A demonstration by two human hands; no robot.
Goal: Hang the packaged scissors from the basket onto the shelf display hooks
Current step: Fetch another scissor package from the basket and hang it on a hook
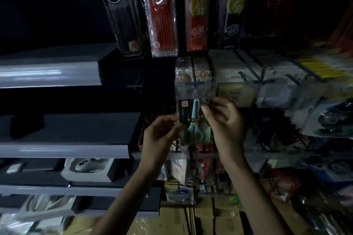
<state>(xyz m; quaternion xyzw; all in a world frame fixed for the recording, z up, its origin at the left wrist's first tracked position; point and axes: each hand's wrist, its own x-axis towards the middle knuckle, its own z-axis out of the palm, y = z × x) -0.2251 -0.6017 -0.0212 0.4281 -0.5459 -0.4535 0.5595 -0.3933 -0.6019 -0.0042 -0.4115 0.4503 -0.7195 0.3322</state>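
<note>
Teal-handled packaged scissors (192, 120) are held just below a clear tag holder (194, 90), pinched at the side by the left hand (162, 133) and at the top by the right hand (224, 120); in such dim light the display hook (194, 74) may be missed and the pack dropped

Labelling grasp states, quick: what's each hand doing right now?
Left hand: closed, pinching the scissors pack at its left edge.
Right hand: closed, pinching the same pack near its top right corner.
</note>
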